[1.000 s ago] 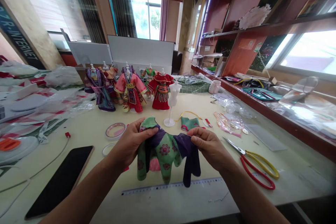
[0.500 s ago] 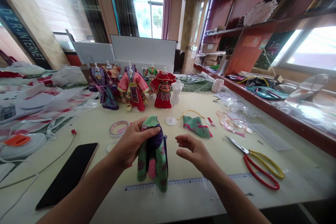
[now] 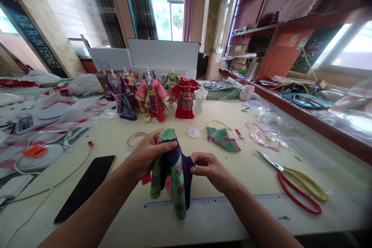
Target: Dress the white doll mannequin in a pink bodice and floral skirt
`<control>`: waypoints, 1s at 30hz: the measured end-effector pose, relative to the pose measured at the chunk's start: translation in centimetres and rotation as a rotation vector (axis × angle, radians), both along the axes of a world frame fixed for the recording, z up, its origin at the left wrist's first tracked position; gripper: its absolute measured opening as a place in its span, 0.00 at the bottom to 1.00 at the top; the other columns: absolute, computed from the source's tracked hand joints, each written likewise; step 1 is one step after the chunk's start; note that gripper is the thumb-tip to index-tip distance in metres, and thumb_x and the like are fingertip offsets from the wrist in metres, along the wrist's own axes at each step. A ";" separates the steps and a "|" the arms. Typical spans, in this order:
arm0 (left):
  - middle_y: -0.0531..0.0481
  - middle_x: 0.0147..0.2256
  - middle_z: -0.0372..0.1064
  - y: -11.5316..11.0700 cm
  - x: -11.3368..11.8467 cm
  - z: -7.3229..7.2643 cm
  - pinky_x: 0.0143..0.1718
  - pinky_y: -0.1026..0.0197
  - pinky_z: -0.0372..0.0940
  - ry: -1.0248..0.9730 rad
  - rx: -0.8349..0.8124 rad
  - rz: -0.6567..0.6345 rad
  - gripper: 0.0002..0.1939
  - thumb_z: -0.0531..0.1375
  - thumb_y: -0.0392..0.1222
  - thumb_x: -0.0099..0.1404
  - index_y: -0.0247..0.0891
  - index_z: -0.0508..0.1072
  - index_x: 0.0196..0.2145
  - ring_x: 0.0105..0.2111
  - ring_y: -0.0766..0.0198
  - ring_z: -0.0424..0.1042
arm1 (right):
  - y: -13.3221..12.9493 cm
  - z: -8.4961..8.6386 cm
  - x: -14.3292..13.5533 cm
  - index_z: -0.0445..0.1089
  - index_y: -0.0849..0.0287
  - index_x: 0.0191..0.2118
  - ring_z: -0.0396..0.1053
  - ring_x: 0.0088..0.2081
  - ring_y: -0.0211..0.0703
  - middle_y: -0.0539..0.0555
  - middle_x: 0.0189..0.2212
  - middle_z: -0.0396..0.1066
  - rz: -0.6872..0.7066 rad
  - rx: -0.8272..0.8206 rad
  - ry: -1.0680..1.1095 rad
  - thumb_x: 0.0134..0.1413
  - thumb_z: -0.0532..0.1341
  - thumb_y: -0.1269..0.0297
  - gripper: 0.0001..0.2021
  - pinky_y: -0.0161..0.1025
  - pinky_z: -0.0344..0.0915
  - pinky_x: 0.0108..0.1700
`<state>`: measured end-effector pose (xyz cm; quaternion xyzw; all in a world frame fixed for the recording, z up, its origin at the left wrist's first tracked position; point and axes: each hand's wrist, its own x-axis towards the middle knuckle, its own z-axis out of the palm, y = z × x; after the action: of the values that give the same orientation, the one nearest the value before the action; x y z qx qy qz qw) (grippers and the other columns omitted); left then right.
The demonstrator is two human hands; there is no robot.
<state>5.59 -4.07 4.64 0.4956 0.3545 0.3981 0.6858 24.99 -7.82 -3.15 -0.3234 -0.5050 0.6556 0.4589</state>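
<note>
A small doll garment [image 3: 178, 178], green with pink flowers and dark purple parts, hangs above the table in front of me. My left hand [image 3: 149, 151] grips it at the top, thumb across the cloth. With thumb and fingers pinched, my right hand [image 3: 207, 166] holds the dark purple edge on its right side. Beneath the garment lies a clear ruler [image 3: 221, 200]. Just beyond stands a bare white doll mannequin [image 3: 200, 102] on a round base. Right of it rests a flat green floral cloth piece [image 3: 223, 139] with pink edging.
Large scissors [image 3: 290, 182] with red and yellow handles lie at right. A black phone [image 3: 85, 188] and a cable lie at left, a tape roll [image 3: 136, 139] behind my left hand. Several dressed doll mannequins [image 3: 152, 99] stand at the back. Plastic bags [image 3: 266, 114] lie back right.
My right hand has moved left and pinched the garment's dark purple edge, drawing it out to the right. My left hand keeps its hold. The view has shifted slightly left.
</note>
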 end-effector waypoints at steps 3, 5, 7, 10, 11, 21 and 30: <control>0.58 0.20 0.63 0.3 -0.1 -0.1 0.21 0.71 0.59 -0.005 0.008 -0.009 0.14 0.69 0.39 0.47 0.36 0.66 0.25 0.19 0.73 0.63 | -0.1 0.2 0.5 0.68 0.58 0.26 0.63 0.34 0.39 0.48 0.30 0.66 -0.073 0.059 0.010 0.43 0.69 0.58 0.12 0.36 0.60 0.40; 0.58 0.20 0.64 0.6 -0.1 -0.2 0.22 0.70 0.60 -0.002 0.020 -0.007 0.14 0.69 0.39 0.48 0.36 0.66 0.25 0.20 0.72 0.64 | -0.1 0.5 1.1 0.68 0.58 0.27 0.64 0.36 0.40 0.49 0.31 0.67 -0.142 0.066 0.029 0.44 0.69 0.58 0.12 0.37 0.60 0.42; 0.58 0.21 0.65 1.0 0.0 -0.3 0.24 0.69 0.61 0.026 0.044 0.000 0.13 0.69 0.39 0.47 0.36 0.67 0.25 0.21 0.71 0.65 | 0.0 0.9 1.7 0.67 0.58 0.28 0.64 0.34 0.40 0.49 0.30 0.68 -0.231 0.034 0.044 0.44 0.68 0.58 0.11 0.37 0.61 0.40; 0.58 0.21 0.64 1.7 0.2 -0.3 0.25 0.70 0.60 0.109 0.131 0.024 0.13 0.69 0.40 0.48 0.36 0.68 0.25 0.22 0.72 0.64 | 0.3 2.0 2.6 0.67 0.57 0.31 0.64 0.29 0.38 0.48 0.26 0.68 -0.360 -0.026 0.055 0.46 0.67 0.58 0.11 0.35 0.60 0.33; 0.59 0.21 0.63 2.0 0.4 -0.3 0.24 0.70 0.59 0.145 0.174 0.034 0.12 0.69 0.40 0.48 0.36 0.68 0.25 0.22 0.72 0.64 | 0.4 2.4 2.8 0.67 0.56 0.31 0.64 0.27 0.37 0.47 0.26 0.68 -0.396 -0.031 0.051 0.46 0.67 0.58 0.11 0.35 0.60 0.31; 0.56 0.24 0.66 5.8 2.8 0.7 0.26 0.68 0.58 0.352 0.481 0.034 0.10 0.66 0.42 0.51 0.36 0.71 0.29 0.25 0.68 0.65 | 4.5 5.1 5.3 0.70 0.57 0.38 0.69 0.34 0.40 0.51 0.34 0.72 -0.516 0.095 -0.091 0.48 0.65 0.55 0.14 0.38 0.65 0.37; 0.54 0.28 0.70 9.1 3.7 2.0 0.31 0.67 0.63 0.232 0.333 -0.086 0.14 0.69 0.46 0.49 0.36 0.73 0.31 0.28 0.69 0.69 | 5.9 7.1 8.1 0.70 0.58 0.30 0.63 0.26 0.34 0.47 0.24 0.68 -0.571 0.238 -0.238 0.47 0.66 0.60 0.08 0.32 0.59 0.27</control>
<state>9.34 4.99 6.65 0.6592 0.3389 0.3619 0.5654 33.09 -1.95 3.95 -0.4703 -0.5170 0.3947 0.5965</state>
